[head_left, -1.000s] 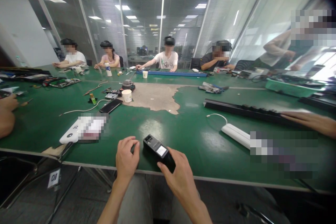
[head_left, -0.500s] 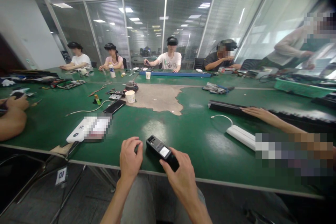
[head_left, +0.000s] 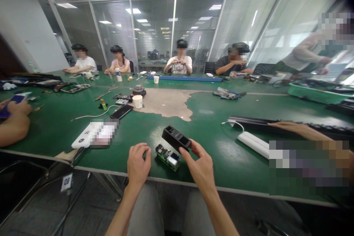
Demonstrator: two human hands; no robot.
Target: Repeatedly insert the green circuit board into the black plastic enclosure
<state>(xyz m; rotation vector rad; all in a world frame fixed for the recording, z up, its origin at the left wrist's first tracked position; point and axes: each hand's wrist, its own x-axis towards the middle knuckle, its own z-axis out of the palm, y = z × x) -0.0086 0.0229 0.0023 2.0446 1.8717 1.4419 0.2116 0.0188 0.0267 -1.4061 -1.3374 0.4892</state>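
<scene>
My right hand (head_left: pixel 200 162) grips a black plastic device cover (head_left: pixel 176 137) by its near end, raised and tilted above the table. The cover has window-like cutouts in its top. Just below it, a green circuit board (head_left: pixel 167 158) with a small pale screen lies on the green table (head_left: pixel 215 132). To the left of the board rests my left hand (head_left: pixel 139 164), fingers curled in toward the thumb. A dark spot shows between them, but I cannot make out what it is.
A white power bank (head_left: pixel 83 137), a black phone (head_left: pixel 121 111) and a paper cup (head_left: pixel 137 101) stand ahead on the left. On the right are a white bar with a cable (head_left: pixel 253 143) and a co-worker's hand (head_left: pixel 290 128) on a black rail (head_left: pixel 249 121). Other people sit opposite.
The black cover has come up off the circuit board in my right hand, exposing the board on the table. My left hand has barely moved.
</scene>
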